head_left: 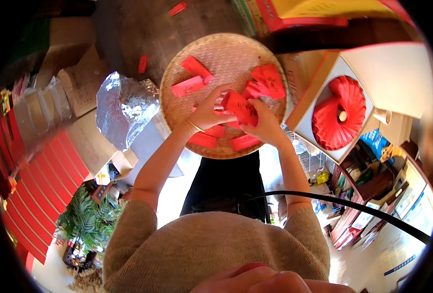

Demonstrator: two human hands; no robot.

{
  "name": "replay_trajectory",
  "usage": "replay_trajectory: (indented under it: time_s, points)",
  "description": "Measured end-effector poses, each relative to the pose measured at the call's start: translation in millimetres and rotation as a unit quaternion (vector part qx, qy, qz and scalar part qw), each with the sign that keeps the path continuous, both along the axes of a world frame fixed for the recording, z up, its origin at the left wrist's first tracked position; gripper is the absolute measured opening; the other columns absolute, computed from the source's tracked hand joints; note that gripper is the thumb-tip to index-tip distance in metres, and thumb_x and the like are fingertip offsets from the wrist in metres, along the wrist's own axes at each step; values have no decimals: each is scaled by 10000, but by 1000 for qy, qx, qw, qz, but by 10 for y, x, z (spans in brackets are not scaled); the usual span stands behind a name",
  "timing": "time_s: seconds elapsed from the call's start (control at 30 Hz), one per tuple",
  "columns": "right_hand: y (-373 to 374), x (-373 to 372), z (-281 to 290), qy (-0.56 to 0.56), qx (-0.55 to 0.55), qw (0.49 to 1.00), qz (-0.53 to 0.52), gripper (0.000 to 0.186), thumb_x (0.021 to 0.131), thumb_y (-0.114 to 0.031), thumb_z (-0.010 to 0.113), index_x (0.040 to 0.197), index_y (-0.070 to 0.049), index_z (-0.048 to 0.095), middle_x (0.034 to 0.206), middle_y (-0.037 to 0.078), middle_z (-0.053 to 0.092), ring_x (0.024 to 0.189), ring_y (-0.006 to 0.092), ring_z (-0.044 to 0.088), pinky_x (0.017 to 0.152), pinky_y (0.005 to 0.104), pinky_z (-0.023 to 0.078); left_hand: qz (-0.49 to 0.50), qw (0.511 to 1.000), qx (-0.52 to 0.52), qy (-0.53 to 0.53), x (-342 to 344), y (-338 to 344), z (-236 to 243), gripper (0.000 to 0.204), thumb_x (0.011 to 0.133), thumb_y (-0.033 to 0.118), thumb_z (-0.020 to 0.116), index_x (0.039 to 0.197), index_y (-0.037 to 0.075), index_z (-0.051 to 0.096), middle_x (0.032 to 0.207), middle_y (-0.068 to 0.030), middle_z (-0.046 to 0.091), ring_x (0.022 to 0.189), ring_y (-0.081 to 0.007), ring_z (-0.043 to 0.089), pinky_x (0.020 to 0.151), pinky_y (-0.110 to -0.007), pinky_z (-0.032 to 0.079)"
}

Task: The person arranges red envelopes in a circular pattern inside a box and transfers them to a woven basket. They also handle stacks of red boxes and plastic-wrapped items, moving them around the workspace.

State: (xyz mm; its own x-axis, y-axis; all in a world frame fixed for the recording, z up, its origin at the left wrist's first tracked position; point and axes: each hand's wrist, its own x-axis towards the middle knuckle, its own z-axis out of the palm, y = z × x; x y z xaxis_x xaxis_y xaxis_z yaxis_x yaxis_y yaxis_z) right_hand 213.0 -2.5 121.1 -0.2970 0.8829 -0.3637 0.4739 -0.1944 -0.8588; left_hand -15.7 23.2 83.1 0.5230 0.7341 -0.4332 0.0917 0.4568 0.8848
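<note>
A red paper-wrapped packet [241, 108] with black markings is held between my two hands, over a round woven bamboo tray [226, 54]. My left hand [209, 111], with gold bangles at the wrist, grips the packet's left end with fingers and thumb. On the other end my right hand [266, 122] is closed around its right side. Similar red packets lie in the tray: two at the left [188, 86], a cluster at the right [274, 81], and several partly under my hands near the front [244, 142].
Crumpled silver foil [123, 110] lies left of the tray. An open box with a pleated red round [341, 113] stands at the right. Two red pieces [142, 64] are on the dark floor. Cardboard boxes [82, 85] fill the left; a black cable [353, 206] crosses the lower right.
</note>
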Motion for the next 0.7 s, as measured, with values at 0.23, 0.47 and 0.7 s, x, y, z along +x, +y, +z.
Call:
replay_trajectory:
  time_s: [0.23,0.47,0.7]
  points:
    - [-606,1061,686,57,-30,994,-89,634,708,-150,820,1243,11,521,1124,183,580,1048,331,593,939,375,469,-143,979,139,35,1082,-55,758,627,753,166,851,1301,76,560,1265,-67,595,1176,-179,562,938,-361,506]
    - [-1097,2141,822,133,58,901,-409,617,792,-15,763,1331,-8,462,1145,84,586,977,139,566,877,286,480,114,990,78,-42,1975,358,772,419,847,268,788,1153,52,600,1043,-42,641,934,-130,620,798,-304,525]
    - [-1453,2662,774,161,62,873,-456,626,816,-31,751,1358,-14,439,1099,37,582,968,104,548,877,248,453,149,955,217,134,2802,637,124,388,842,363,781,996,26,666,931,-79,673,857,-157,632,767,-298,520]
